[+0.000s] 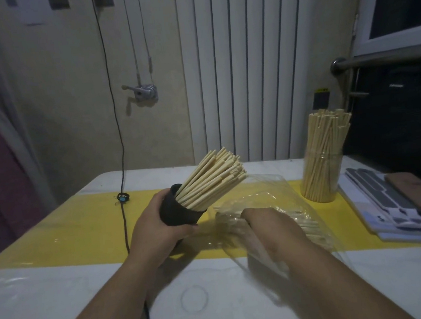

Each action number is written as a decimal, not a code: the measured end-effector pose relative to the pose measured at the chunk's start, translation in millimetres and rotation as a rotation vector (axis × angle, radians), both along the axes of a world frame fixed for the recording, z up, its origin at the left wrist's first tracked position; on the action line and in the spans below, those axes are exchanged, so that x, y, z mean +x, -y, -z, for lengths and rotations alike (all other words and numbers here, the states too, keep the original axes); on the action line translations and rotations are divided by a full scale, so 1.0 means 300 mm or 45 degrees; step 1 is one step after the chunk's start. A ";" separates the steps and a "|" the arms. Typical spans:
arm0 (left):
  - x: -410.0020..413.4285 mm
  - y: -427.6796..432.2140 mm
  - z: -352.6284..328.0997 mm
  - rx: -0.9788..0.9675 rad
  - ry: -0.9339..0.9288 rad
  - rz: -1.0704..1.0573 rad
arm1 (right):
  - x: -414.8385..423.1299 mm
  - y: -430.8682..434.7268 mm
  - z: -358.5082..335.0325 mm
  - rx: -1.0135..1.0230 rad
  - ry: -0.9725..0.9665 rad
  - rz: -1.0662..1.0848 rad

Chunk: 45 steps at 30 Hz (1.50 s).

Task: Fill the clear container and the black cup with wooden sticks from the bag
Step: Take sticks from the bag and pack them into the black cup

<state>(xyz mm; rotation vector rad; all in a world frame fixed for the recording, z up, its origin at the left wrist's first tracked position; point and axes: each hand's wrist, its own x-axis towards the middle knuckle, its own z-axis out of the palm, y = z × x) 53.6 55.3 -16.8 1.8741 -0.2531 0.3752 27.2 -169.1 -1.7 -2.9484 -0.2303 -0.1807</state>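
**Head view: cup tipped toward the bag for loading**

The left hand (157, 232) wraps the cup (181, 211) round its wall and holds it tilted, mouth up and to the right, toward the bag (273, 194). That lean probably shortens the path from bag to cup and lets new sticks (214, 182) slide in alongside those already fanning out of it. The cup looks close to full.

The container (321, 173) stands upright at the far right of the table (62, 291), well apart from both hands and packed with sticks. It appears finished and set aside.

The right hand (268, 228) is inside the open end of the bag, knuckles up, over the remaining sticks that lie flat on the table. The likely aim is to gather another bunch.

Its fingertips bend down behind the film and glare, so I cannot tell whether they pinch any sticks or are only reaching. The left palm hides the cup's base, so whether it touches the table is unclear. The crumpled, shiny plastic and dim light blur how many sticks are left.
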 end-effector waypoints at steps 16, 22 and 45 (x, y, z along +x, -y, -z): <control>0.010 -0.004 0.002 -0.072 -0.065 -0.026 | -0.160 0.002 -0.209 -0.037 0.438 0.131; 0.011 -0.007 0.000 -0.058 -0.068 -0.015 | -0.119 0.032 -0.174 0.148 1.277 -0.231; -0.003 0.003 -0.011 0.115 -0.015 0.053 | -0.152 -0.015 -0.205 1.773 1.010 -0.184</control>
